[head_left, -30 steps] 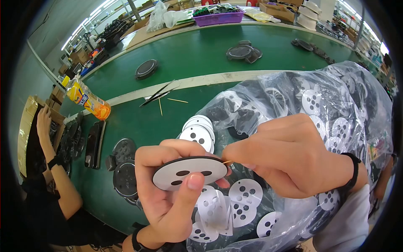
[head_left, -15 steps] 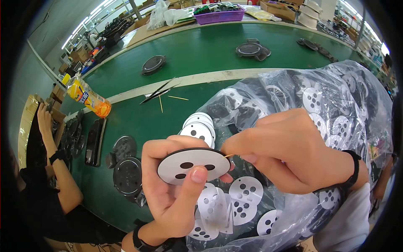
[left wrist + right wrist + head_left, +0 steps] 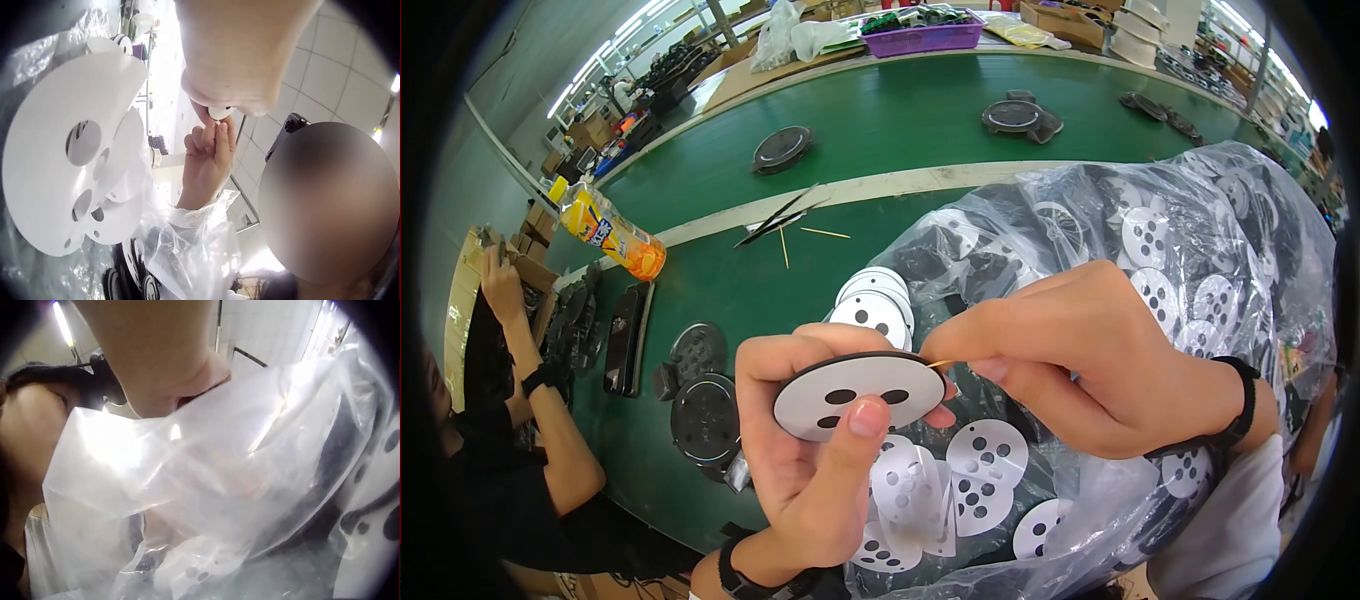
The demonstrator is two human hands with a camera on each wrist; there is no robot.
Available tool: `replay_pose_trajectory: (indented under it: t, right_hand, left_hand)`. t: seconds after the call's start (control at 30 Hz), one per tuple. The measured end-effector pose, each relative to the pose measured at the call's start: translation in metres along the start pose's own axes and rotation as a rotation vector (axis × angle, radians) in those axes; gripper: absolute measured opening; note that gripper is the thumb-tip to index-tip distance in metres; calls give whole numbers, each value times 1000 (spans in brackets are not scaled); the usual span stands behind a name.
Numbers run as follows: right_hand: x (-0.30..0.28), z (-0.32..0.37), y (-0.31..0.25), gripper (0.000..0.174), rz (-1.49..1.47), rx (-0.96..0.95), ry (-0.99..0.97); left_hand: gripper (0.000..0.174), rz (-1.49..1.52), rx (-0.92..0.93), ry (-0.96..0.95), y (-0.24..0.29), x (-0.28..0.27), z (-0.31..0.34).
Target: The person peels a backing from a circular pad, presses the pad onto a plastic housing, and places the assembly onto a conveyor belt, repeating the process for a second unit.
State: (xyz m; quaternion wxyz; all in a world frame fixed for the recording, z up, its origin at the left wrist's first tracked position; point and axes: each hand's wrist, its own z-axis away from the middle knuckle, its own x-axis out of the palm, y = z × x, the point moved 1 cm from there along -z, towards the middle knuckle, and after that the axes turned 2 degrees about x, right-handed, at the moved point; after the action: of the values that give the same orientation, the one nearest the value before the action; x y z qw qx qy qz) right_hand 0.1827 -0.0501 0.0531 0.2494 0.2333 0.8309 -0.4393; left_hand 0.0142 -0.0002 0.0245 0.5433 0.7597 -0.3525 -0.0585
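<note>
The left hand (image 3: pixel 810 460) grips a white disc (image 3: pixel 855 402) with a black rim and dark holes, thumb on its white face and fingers behind it. At the disc's right edge, the right hand (image 3: pixel 1090 365) pinches a thin wooden stick (image 3: pixel 941 363), its tip touching the disc near the rim. The left wrist view shows the right hand (image 3: pixel 208 165) below a small part of the disc (image 3: pixel 220 113). In the right wrist view, plastic film covers most of the work, and the right hand (image 3: pixel 169 375) shows only in part.
A clear bag (image 3: pixel 1040 215) of white discs fills the right side. Loose discs (image 3: pixel 982 462) lie below the hands, a disc stack (image 3: pixel 870 310) behind them. Black round parts (image 3: pixel 704 418), a phone (image 3: pixel 628 338), tweezers (image 3: pixel 775 220) and a bottle (image 3: pixel 612 232) lie or stand left. Another person's arm (image 3: pixel 550 420) is far left.
Both hands and the disc have shifted slightly; the disc sits a little higher than a second ago. The black parts on the far green belt have moved right. The other person's arm has moved slightly.
</note>
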Motion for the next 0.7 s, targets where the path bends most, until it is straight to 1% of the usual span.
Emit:
replay_pose_trajectory:
  t: [0.07,0.13,0.2,0.23,0.3,0.43,0.47,0.53,0.6,0.63,0.67,0.7]
  right_hand:
    - [-1,0,-1,22,9,-4,7]
    - [-4,0,-5,20,177,-22,-40]
    - [-7,-1,-5,19,231,-40,-62]
    - [-8,-1,-5,18,285,-58,-84]
    - [-11,-2,-5,15,319,-67,-119]
    - [-12,-2,-4,14,350,-67,-183]
    - [-10,-2,-4,14,350,-67,-183]
    - [-7,-1,-2,14,228,30,-70]
    - [-8,-3,0,14,237,43,-54]
    - [-9,-3,1,15,246,56,-39]
    - [-9,-3,2,15,247,56,-37]
    - [-9,-3,2,13,318,51,-7]
  left_hand:
    - [28,-30,28,-24,-2,-2,-1]
    - [26,-61,55,-48,-3,-6,-3]
    - [25,-200,109,-112,-2,-9,-6]
    - [25,-200,106,-113,-1,-11,-6]
    - [24,-350,140,-208,0,-14,-7]
    - [24,-380,100,-226,1,-12,-7]
    - [22,-324,123,-211,0,-11,-7]
    - [20,-268,147,-195,-1,-10,-7]
    - [21,-428,174,-213,-1,-10,-8]
    - [21,-427,175,-214,-1,-10,-7]
    - [22,-435,75,-206,-1,-12,-5]
    - [25,-441,-25,-197,-2,-13,-4]
